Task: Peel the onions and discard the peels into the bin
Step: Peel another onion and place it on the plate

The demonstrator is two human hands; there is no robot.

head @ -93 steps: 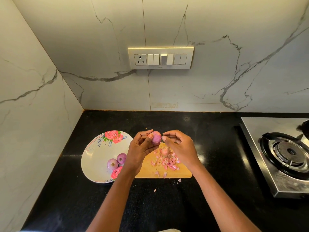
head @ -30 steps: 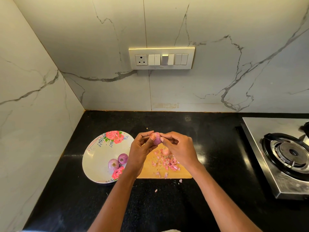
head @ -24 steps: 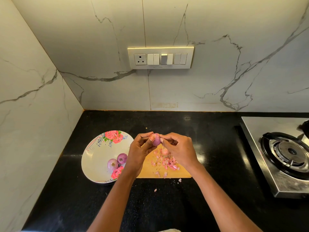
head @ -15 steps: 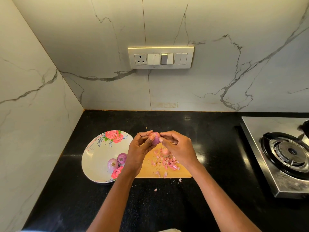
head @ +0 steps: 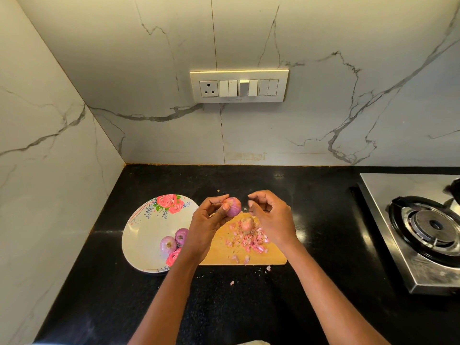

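Left hand [head: 209,226] grips onion [head: 234,207]; right hand [head: 271,217] curled, apart.

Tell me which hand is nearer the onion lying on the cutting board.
Right. The right hand hovers just above and beside the onion on the board, nearly touching. The left hand sits further left, holding another onion.

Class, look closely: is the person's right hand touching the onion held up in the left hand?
No: the right hand is apart from the onion, which only the left hand holds.
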